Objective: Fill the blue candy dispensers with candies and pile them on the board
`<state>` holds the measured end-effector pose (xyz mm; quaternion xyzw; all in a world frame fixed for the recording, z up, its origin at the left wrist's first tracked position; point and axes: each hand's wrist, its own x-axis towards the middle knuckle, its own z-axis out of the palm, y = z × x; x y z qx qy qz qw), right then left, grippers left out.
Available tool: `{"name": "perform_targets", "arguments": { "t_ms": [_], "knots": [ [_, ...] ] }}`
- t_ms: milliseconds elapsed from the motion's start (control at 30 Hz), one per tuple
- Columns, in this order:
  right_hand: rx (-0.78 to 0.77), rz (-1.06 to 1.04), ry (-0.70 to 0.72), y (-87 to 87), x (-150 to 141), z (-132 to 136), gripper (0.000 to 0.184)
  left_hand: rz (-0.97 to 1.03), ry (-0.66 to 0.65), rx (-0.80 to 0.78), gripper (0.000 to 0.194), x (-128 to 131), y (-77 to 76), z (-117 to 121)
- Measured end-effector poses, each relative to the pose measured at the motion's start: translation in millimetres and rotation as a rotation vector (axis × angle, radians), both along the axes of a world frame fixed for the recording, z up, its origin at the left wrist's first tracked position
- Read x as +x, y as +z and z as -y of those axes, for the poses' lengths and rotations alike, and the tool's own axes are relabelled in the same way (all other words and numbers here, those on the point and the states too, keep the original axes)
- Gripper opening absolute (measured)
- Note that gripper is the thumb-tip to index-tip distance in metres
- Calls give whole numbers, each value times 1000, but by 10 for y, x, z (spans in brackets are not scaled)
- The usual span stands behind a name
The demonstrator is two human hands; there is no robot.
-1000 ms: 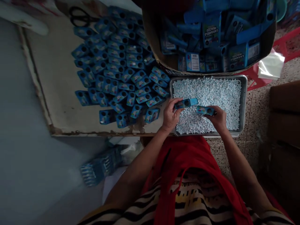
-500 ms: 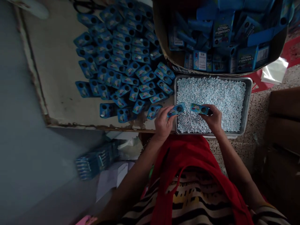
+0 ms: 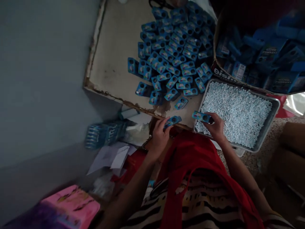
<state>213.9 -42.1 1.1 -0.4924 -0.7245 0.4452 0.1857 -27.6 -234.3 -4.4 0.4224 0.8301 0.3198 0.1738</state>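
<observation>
My left hand (image 3: pixel 159 135) is closed on a small blue candy box (image 3: pixel 172 121), held just off the worn table's near edge (image 3: pixel 133 103). In my right hand (image 3: pixel 216 127) is a second small blue box (image 3: pixel 201 116), pinched over the near left corner of a metal tray (image 3: pixel 264 135) full of pale blue-white candies (image 3: pixel 234 109). A spread of several like blue boxes (image 3: pixel 175 51) lies on the table beyond my left hand.
A cardboard carton (image 3: pixel 220 74) of larger blue packets stands behind the tray. Stacked blue packs (image 3: pixel 105 135), papers (image 3: pixel 111 157) and a pink item (image 3: pixel 71 203) lie on the floor at the left. A grey wall fills the left side.
My left hand has carried its box leftward, off the tray and past the table edge. The right hand has stayed at the tray corner. The view has swung to the left.
</observation>
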Motion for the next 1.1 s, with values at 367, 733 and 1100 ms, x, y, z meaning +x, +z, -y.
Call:
{"name": "perform_targets", "arguments": {
  "t_ms": [367, 733, 1100],
  "knots": [
    [25, 79, -255, -69, 289, -296, 49, 1, 492, 56, 44, -491, -792, -268],
    [-289, -51, 35, 122, 255, 112, 33, 209, -337, 159, 65, 386, 31, -569],
    [145, 447, -341, -560, 1042, -398, 53, 295, -529, 102, 47, 1046, -75, -1793]
  ]
}}
